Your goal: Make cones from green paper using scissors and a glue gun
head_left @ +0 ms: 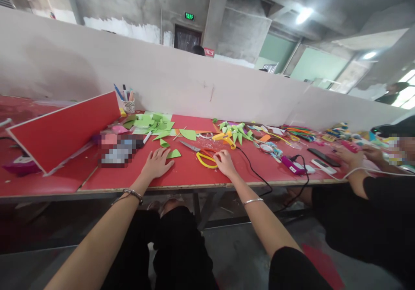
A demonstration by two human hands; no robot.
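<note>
My left hand (157, 165) lies palm down on the red tabletop, fingers spread, its fingertips beside a small green piece (174, 153) that looks like felt or paper. A folded green piece (164, 143) is just beyond those fingertips. My right hand (225, 164) has its fingers curled at the handle of a pair of scissors (206, 160) with yellow and orange-red grips. The scissors lie on the table, blades apart and pointing to the far left. Behind the right hand rests a yellow glue gun (225, 138), near a bunch of pale green cones (238, 131).
Green cut pieces (154, 122) are heaped at the back left, near a pen cup (129, 105). A red board (69, 130) leans at left. A black cord (256, 175) runs off the front edge near a purple power strip (292, 165). A co-worker's hand (348, 155) is at right.
</note>
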